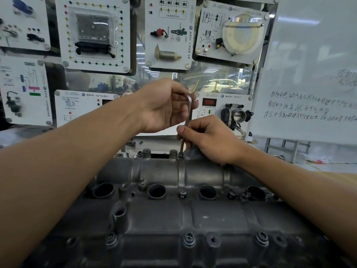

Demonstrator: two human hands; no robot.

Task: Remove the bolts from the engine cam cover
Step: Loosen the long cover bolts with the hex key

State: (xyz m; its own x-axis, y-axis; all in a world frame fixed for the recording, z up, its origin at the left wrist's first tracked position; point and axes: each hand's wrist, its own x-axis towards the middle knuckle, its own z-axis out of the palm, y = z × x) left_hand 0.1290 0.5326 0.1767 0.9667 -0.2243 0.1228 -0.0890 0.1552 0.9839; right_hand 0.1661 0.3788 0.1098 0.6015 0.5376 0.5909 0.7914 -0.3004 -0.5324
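1. Head view, starting at the grip: the left hand (164, 105) curls its fingers round the short bent end of an L-shaped key (189, 111). The right hand (208, 138) pinches the long shaft lower down between thumb and fingertips.
2. Both grips are closed on the key, and neither hand is spread. My reading is that the top hand is there to turn, and the lower one to keep the shaft upright and seated.
3. The key stands nearly upright, its tip down in the head of a bolt (180, 155) on the far edge of the cam cover (173, 215). Holding the short end favours quick spinning over leverage, so this bolt may be loose by now, though that is a guess.
4. More fasteners sit in the cover: a middle bolt (182, 192) near the centre and near-edge bolts (189, 238) along the front. Most of the job seems to remain.
5. Four round wells (156, 191) run across the cover's middle. They look dark, and nothing shows inside them. Two raised sockets (146, 151) left of the key are also open at the top, with no bolt head showing.
6. Behind the engine hang training boards (92, 33) carrying car parts, and a whiteboard (309, 74) stands to the right.
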